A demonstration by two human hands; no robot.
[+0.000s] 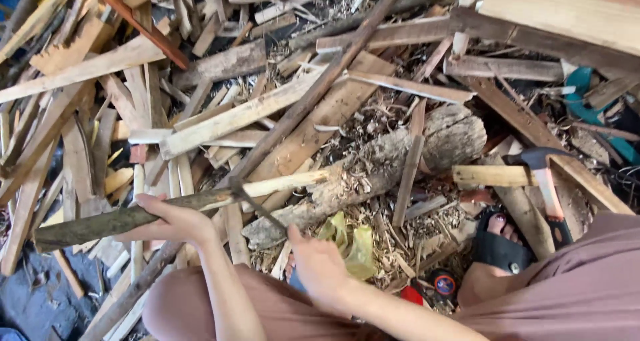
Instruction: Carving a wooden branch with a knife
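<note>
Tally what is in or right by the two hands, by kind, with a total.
Partly peeled wooden sticks: 1, gripped by the left hand — the stick
Bent dark blades: 1, on the stick — blade
Rough logs: 1 — log
Yellow-green scraps: 1, beside the right hand — scrap
Total: 4

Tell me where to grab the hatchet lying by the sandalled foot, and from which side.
Grip the hatchet by its pale handle's mid-shaft, coming from above. The dark head lies at the far end by a wood strip, and the handle runs back toward the foot, top side exposed.
</note>
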